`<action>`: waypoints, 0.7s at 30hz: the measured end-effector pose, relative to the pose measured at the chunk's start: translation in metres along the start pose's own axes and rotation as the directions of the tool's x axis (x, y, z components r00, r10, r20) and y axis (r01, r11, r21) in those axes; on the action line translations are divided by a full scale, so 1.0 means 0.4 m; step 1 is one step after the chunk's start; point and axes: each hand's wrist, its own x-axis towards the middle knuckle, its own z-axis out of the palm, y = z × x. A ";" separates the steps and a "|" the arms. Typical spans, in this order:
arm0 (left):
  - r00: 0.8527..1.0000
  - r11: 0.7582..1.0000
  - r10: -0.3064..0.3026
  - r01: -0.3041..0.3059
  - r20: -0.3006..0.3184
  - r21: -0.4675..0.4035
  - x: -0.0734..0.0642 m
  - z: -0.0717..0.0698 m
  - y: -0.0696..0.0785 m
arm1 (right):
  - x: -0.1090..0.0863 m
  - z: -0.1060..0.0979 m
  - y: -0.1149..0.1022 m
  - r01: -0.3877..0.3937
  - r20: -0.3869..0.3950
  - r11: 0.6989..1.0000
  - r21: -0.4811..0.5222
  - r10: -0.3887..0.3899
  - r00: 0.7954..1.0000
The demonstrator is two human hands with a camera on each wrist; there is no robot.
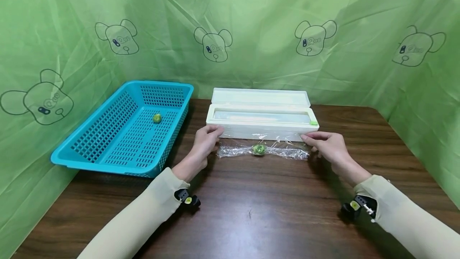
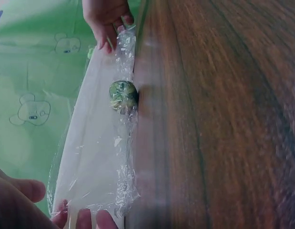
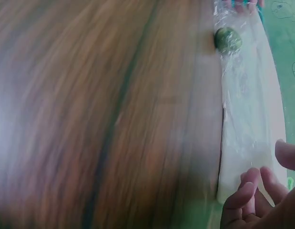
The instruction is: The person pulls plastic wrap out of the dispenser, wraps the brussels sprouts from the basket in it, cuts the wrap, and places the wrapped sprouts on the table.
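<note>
A small round green item lies in a crumpled strip of cling film in front of a long white cling film dispenser box. The box's lid stands raised at the back. At the film's left end, my left hand holds the clear sheet by the box's corner, fingertips showing through it in the left wrist view. My right hand holds the opposite end, its thumb and fingers by the box's right front corner. Between the hands the film spans the box's front.
On the left of the brown wooden table stands a blue plastic basket with one small green ball inside. A green curtain with mouse-head drawings surrounds the table's back and sides. A small green tab sits on the box's right end.
</note>
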 end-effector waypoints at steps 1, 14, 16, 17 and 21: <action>1.000 1.000 0.003 -0.003 -0.001 0.005 0.000 0.001 -0.001 | 0.001 0.003 0.000 -0.008 -0.009 1.000 0.028 0.009 1.000; 0.999 0.999 0.044 -0.043 -0.022 0.027 0.001 0.010 0.003 | 0.014 0.037 0.021 0.363 -0.248 0.892 -0.270 -0.429 0.868; 0.999 0.998 0.048 -0.047 -0.024 0.032 0.002 0.010 0.004 | 0.016 0.035 0.024 0.413 -0.224 0.860 -0.301 -0.485 0.845; 0.998 0.998 0.050 -0.050 -0.025 0.034 0.003 0.010 0.004 | 0.017 0.034 0.024 0.430 -0.211 0.846 -0.314 -0.504 0.837; 0.998 0.998 0.062 -0.061 -0.027 0.031 0.004 0.010 0.006 | 0.015 0.028 0.021 0.460 -0.163 0.821 -0.339 -0.533 0.830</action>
